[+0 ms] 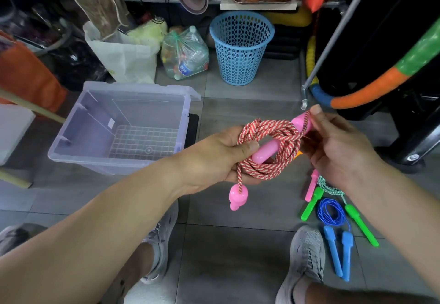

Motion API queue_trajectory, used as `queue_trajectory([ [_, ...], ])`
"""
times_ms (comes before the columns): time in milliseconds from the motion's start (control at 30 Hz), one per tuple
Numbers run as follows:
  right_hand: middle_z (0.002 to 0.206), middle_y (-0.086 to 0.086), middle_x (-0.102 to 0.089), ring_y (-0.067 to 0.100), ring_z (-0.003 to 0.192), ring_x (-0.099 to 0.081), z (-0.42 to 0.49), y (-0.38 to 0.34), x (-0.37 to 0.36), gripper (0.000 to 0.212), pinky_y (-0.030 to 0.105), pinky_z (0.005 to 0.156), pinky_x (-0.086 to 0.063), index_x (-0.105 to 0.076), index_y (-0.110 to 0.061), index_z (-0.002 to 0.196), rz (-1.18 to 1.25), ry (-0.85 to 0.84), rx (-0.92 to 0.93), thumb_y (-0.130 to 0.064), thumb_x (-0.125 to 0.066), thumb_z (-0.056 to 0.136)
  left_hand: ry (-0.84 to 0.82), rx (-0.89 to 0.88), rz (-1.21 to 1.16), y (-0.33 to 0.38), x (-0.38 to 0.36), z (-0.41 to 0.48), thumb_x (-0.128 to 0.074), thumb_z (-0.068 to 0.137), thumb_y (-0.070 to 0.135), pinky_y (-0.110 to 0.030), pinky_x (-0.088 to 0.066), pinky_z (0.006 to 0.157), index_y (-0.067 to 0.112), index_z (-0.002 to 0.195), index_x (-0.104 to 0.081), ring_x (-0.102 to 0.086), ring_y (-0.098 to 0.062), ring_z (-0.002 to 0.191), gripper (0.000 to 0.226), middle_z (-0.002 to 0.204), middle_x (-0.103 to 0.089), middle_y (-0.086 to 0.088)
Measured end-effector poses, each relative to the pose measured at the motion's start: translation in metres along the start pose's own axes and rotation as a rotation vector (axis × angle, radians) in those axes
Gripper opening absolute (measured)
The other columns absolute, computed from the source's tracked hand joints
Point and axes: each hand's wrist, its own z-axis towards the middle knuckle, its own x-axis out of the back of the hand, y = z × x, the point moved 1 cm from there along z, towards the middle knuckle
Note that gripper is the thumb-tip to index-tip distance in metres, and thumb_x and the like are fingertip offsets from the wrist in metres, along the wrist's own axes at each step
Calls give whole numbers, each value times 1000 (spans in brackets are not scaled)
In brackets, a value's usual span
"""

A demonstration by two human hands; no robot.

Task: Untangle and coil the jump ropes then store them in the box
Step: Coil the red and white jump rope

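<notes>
l hand (pixel 214 161) grips the red-white rope coil (pixel 273 134), r hand (pixel 340 151) pinches its strand by the upper pink handle (pixel 300 122); open box (pixel 95 158) sits on the floor left of the coil, nearer l hand.

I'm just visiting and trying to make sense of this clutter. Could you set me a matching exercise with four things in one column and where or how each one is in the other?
1. red-and-white rope
2. clear box
3. blue rope
4. blue basket

a. lying coiled, nobody touching it
b. standing upright, farthest back
c. held by the left hand and right hand
d. open, no rope inside

Pairs: 1-c, 2-d, 3-a, 4-b
</notes>
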Motion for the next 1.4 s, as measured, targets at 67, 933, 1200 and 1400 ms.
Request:
queue_trajectory([
  [67, 65, 1, -71, 12, 61, -68, 0, -2, -1, 22, 26, 63, -61, -62, -13, 77, 8, -2, -17, -27, -63, 94, -16, 0, 1, 2, 0, -1, -46, 104, 19, -50, -54, 97, 20, 129, -56, -68, -25, 107, 26, 117, -70, -9],
  [933, 104, 27, -69, 18, 54, -53, -46, 25, -33, 38, 32, 51, -47, -52, -8, 128, -381, -392, -192, 1, -63, 93, 577, -212, 354, 2, 6, 11, -53, 98, 41, -48, -60, 73, 17, 104, -60, -71, -30, 89, 25, 99, -71, -7],
  [1200, 55, -3, -56, 14, 43, -46, -36, -6, -4, 28, 38, 46, -42, -62, -39, 90, -1130, -483, 50, -64, -49, 90, 703, -169, -80, 27, 30, 4, -48, 106, 23, -47, -63, 65, 11, 97, -62, -68, -24, 64, 21, 70, -71, -7],
  [1400, 77, -5, -62, 18, 72, -67, -17, -1, 15, 29, 42, 72, -55, -51, -32, 85, -1644, -432, 100, -61, -50, 90, 527, -123, -145, 26, 27, 3, -50, 104, 17, -55, -62, 69, 2, 112, -55, -69, -30, 75, 18, 78, -67, -12],
])
